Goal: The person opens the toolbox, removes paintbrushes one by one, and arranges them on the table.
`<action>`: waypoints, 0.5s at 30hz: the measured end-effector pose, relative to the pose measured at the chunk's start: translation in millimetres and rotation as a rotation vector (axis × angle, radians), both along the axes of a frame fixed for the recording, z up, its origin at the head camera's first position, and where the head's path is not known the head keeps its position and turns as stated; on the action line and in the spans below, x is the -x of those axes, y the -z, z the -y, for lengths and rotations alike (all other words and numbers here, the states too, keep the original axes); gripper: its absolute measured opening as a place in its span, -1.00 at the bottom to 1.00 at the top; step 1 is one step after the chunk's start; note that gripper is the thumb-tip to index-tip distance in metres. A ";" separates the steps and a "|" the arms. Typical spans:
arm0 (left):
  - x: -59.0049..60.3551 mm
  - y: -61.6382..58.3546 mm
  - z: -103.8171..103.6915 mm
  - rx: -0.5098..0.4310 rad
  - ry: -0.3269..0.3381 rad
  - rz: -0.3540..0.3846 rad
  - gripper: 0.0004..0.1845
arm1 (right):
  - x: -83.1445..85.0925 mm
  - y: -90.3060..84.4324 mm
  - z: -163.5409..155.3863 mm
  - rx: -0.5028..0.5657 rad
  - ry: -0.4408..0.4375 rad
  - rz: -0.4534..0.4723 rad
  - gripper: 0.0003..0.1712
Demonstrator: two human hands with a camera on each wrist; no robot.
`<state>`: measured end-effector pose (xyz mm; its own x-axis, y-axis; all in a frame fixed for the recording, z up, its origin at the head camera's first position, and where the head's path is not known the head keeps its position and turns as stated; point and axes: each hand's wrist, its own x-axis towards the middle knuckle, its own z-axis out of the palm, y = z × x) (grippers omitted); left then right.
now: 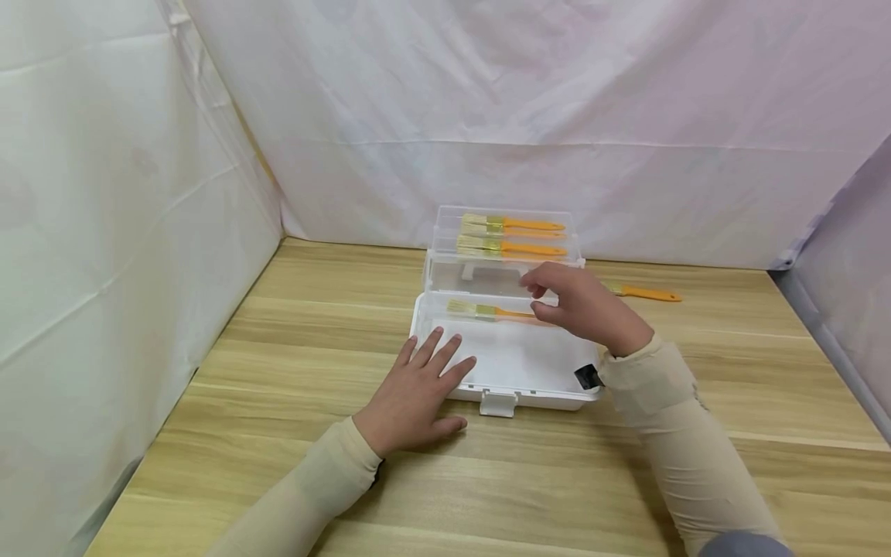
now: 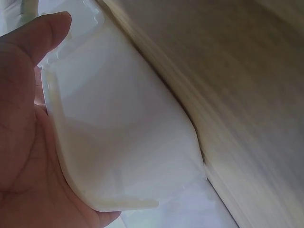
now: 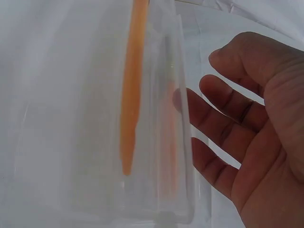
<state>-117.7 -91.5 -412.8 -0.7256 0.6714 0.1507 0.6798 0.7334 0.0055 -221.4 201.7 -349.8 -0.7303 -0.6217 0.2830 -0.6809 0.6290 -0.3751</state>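
We see a white plastic box (image 1: 511, 363) standing open on the wooden desk (image 1: 278, 325), its clear trays (image 1: 504, 267) folded up and back in steps behind the bottom tub. The left hand (image 1: 418, 391) lies flat with its fingers (image 1: 435, 352) straight and spread, the palm on the desk and the fingertips resting on the near left corner of the box; it holds nothing. From the left wrist we see the same white box wall (image 2: 123, 137) right against the palm of that hand (image 2: 23, 142).

The right hand (image 1: 581, 305) hovers over the right part of the box, beside the clear trays, its fingers loosely bent and apart, gripping nothing that we can make out. The right wrist view shows those fingers (image 3: 223, 128) just beside a clear tray wall (image 3: 180, 118), with an orange brush handle (image 3: 130, 90) blurred behind it; whether they touch the wall, we cannot tell.

One brush (image 1: 487, 311) lies in the bottom tub, just left of the right hand. Two more brushes (image 1: 511, 236) lie in the upper trays. Another brush (image 1: 643, 293) lies on the desk to the right of the box, well apart from both hands.
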 end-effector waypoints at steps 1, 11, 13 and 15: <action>-0.1 0.2 0.1 0.000 0.000 0.001 -0.13 | 0.7 1.5 0.4 0.001 -0.005 0.016 -0.67; -0.1 1.9 -0.1 0.001 0.000 -0.011 -0.13 | 1.2 7.0 5.4 -0.002 -0.056 0.082 -0.72; -0.1 2.2 0.0 0.001 0.000 -0.014 -0.13 | 1.6 7.7 5.8 -0.009 -0.061 0.080 -0.72; 0.1 2.6 0.0 0.000 -0.001 -0.017 -0.13 | 1.9 8.4 5.9 -0.015 -0.062 0.083 -0.71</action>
<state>-117.8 -91.5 -415.4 -0.7239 0.6704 0.1629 0.6787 0.7344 -0.0065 -223.2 195.8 -358.1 -0.7106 -0.6703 0.2139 -0.6860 0.5923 -0.4227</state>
